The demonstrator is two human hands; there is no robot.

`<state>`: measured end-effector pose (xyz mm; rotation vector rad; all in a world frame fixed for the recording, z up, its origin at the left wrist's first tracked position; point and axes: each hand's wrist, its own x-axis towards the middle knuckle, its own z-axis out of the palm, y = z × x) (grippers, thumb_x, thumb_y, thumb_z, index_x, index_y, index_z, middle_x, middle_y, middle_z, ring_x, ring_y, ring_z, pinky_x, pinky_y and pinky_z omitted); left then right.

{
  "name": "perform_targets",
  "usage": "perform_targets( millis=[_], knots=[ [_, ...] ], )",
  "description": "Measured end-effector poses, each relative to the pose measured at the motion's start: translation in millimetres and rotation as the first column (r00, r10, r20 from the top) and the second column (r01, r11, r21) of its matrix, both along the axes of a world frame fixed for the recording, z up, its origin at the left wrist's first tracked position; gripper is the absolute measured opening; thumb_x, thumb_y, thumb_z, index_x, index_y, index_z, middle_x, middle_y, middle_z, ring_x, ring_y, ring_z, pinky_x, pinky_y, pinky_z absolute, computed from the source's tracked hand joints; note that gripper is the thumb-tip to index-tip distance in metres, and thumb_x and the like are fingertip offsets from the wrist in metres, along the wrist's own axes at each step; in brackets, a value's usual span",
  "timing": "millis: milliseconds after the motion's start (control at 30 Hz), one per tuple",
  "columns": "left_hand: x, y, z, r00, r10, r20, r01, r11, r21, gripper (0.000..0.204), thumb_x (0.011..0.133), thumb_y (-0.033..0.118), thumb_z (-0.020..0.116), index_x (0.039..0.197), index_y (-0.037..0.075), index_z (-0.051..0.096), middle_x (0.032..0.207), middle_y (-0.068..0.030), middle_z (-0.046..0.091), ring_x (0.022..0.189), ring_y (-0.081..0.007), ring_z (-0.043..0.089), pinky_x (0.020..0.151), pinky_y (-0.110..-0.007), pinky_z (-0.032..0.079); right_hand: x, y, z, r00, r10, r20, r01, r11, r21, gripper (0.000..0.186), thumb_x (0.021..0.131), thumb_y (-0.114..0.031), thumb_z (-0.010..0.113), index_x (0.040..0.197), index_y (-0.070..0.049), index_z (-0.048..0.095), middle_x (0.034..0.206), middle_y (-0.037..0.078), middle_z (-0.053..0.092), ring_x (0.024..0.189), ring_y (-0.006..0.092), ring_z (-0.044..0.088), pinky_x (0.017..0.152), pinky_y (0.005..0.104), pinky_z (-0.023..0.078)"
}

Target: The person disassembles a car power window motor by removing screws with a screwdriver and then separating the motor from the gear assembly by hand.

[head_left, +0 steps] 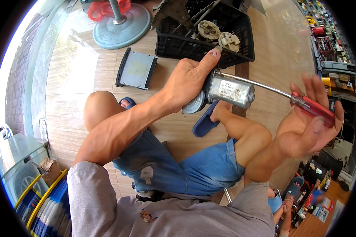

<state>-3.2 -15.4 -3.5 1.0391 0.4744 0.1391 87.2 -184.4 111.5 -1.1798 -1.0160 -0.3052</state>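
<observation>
- Head view: the left hand (188, 81) grips a silver motor (230, 91) by its black housing, thumb extended along the far side, the other fingers mostly hidden.
- The motor is held above the tiled floor (174, 132), in front of the person's knees.
- The right hand (298, 128), blurred, has its fingers spread, a red-handled screwdriver (313, 109) lying across them; how firmly they grip, I cannot tell.
- The screwdriver's shaft runs left along the motor's far side toward the housing, near the left thumb.
- Beyond the hands, a black crate (174, 45) carries round whitish parts (229, 42).
- Left of the crate lies a flat metal unit (137, 68).
</observation>
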Motion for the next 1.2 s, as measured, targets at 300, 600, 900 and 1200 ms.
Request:
perform_targets(
  millis=[300, 600, 900, 1200],
  knots=[
    [-3.9, 4.4, 7.6, 1.000, 0.028, 0.007, -0.028, 0.999, -0.030, 0.066, 0.097, 0.057, 0.056, 0.068, -0.001, 0.070, 0.058, 0.0001, 0.056, 0.051, -0.0047, 0.044, 0.046, -0.025, 0.037, 7.5, -21.4, 4.1, 0.994, -0.040, 0.103, 0.073, 0.936, -0.345, 0.056, 0.092, 0.003, 0.059, 0.141, -0.001, 0.032, 0.123, 0.034, 0.056, 0.104, 0.0450, 0.065, 0.093, 0.0602, 0.053],
    [-1.8, 4.2, 7.1, 1.000, 0.010, 0.013, -0.010, 1.000, 0.001, 0.059, 0.096, 0.052, 0.060, 0.073, -0.002, 0.072, 0.059, -0.0028, 0.061, 0.047, -0.0060, 0.048, 0.043, -0.025, 0.037, -1.9, 6.4, 11.0, 0.980, 0.169, -0.108, -0.176, 0.983, -0.060, 0.055, 0.094, -0.004, 0.062, 0.140, 0.000, 0.032, 0.112, 0.032, 0.062, 0.097, 0.0411, 0.067, 0.086, 0.0572, 0.057],
    [-3.1, 6.2, 9.7, 0.999, -0.038, 0.014, 0.038, 0.999, 0.003, 0.055, 0.095, 0.048, 0.062, 0.075, -0.002, 0.072, 0.060, -0.0022, 0.062, 0.046, -0.0054, 0.048, 0.042, -0.024, 0.036, 17.2, -10.8, 5.4, 0.993, 0.114, 0.022, -0.105, 0.962, -0.252, 0.055, 0.095, -0.006, 0.060, 0.142, -0.004, 0.032, 0.124, 0.035, 0.053, 0.105, 0.0447, 0.063, 0.090, 0.0573, 0.054],
    [-4.6, 8.0, 11.8, 0.999, -0.048, 0.002, 0.048, 0.999, -0.004, 0.056, 0.095, 0.049, 0.062, 0.074, -0.002, 0.072, 0.060, -0.0014, 0.061, 0.048, -0.0049, 0.048, 0.044, -0.023, 0.037, 23.5, -29.0, 7.9, 0.996, -0.028, 0.079, 0.057, 0.918, -0.391, 0.069, 0.093, -0.015, 0.067, 0.144, 0.001, 0.025, 0.130, 0.037, 0.051, 0.102, 0.0459, 0.065, 0.080, 0.0490, 0.059]
  ],
)
